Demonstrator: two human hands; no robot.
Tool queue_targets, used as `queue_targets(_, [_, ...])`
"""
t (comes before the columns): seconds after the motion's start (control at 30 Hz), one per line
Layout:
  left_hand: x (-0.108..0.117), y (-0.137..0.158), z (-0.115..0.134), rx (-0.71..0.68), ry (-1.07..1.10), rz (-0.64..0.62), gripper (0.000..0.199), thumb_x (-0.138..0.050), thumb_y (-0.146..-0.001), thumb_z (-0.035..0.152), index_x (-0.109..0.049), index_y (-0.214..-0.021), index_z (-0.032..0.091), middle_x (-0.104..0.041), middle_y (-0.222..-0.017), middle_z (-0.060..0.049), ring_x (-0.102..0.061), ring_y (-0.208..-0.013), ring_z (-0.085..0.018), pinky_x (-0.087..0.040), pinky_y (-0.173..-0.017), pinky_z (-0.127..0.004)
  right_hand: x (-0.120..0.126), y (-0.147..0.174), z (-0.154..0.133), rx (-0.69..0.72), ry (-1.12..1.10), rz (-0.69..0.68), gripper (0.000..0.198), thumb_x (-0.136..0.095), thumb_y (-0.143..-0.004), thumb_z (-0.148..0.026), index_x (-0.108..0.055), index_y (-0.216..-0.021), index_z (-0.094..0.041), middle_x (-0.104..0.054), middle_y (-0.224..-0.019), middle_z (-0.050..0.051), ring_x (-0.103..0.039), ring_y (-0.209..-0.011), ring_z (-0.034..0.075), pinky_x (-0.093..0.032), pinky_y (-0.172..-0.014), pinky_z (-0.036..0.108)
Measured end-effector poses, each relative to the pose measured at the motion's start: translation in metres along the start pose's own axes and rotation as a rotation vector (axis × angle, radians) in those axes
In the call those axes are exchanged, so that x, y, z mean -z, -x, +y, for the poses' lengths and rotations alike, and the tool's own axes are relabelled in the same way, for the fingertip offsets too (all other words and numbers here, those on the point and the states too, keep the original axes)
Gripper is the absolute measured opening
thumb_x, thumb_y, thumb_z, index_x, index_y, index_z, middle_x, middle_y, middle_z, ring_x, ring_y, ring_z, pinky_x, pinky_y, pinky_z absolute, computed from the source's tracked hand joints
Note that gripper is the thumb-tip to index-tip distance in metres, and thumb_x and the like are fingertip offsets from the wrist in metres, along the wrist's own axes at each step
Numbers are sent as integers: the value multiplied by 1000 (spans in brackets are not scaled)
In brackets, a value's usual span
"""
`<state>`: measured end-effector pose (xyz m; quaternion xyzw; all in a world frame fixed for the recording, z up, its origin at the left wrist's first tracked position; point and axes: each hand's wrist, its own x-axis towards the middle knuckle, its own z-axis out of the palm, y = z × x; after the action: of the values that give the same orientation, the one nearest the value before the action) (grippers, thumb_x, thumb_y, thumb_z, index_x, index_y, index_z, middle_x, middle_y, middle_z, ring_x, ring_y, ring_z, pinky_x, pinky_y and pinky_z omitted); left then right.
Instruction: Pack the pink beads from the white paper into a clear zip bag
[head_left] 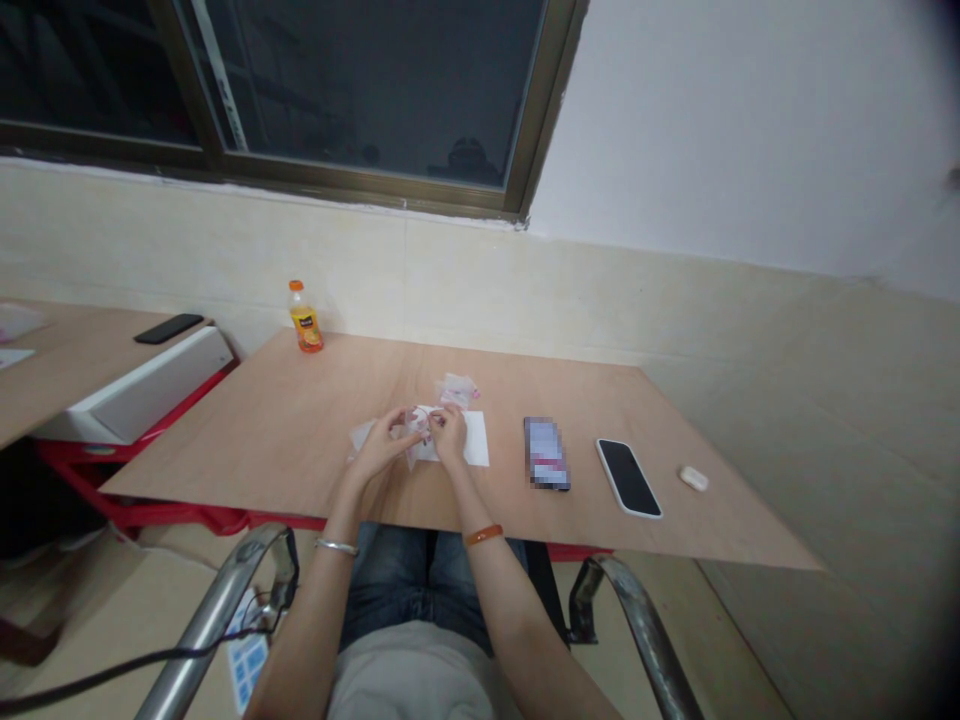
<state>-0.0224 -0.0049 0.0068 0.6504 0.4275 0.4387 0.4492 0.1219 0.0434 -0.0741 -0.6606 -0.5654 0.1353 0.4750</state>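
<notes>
I hold a small crinkled clear plastic packet with pink print (418, 425) pinched between both hands, just above the white paper sheet (474, 438) that lies flat on the light plywood desk (300, 420). My left hand (384, 440) grips the packet's left end and my right hand (450, 430) its right end, so its long axis runs left to right between them; both sets of fingers are closed narrow on it, and neither hand is nearer than the other. My forearms come up from the desk's near edge and angle in toward each other, wrists low. A second pink-printed packet (457, 388) lies just beyond the sheet. To the sheet's right sit a black phone in a white case (628, 477) and, farther right, a small white earbud case (694, 478). An orange juice bottle (305, 317) stands well off to the far left of the sheet.
</notes>
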Motion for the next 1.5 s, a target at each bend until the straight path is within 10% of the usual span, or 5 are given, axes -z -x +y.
queue_targets(0.2, [-1,1,3,-40,-17,9,44,-72,-64,33,-62,-102,14,-66,-105,-10,-61,-95,-22,-49,-84,-33,29,2,-27,-75,-483,226,19,-56,-74,-31,-63,-79,-14,-65,-83,6,-59,-79,17,-46,-77,29])
queue_targets(0.33, [-3,-1,1,-58,-15,-9,46,-72,-65,35,-62,-104,14,-66,-105,-10,-61,-96,-22,-48,-85,-34,62,6,-52,17,-634,89,18,-62,-70,-31,-63,-79,-16,-65,-84,5,-60,-76,16,-48,-72,29])
queue_targets(0.7, [-7,-2,5,-65,-29,-35,46,-71,-64,35,-61,-103,14,-65,-107,-10,-60,-98,-23,-46,-88,-36,81,14,-60,211,-334,-157,12,-62,-76,-30,-69,-77,-20,-66,-94,4,-57,-99,17,-41,-92,32])
queue_targets(1.1, [-8,-3,1,-68,-36,-58,45,-71,-66,38,-61,-104,15,-65,-108,-10,-59,-99,-22,-46,-89,-36,83,14,-64,286,-316,-329,27,-49,-87,-31,-72,-78,-19,-68,-85,4,-61,-84,15,-46,-79,26])
queue_targets(1.5, [-5,-2,1,-9,3,-18,49,-72,-64,37,-60,-105,12,-65,-107,-11,-60,-98,-23,-47,-86,-34,80,11,-50,106,-381,-62,31,-42,-88,-37,-64,-80,-15,-65,-81,5,-58,-73,15,-45,-69,24])
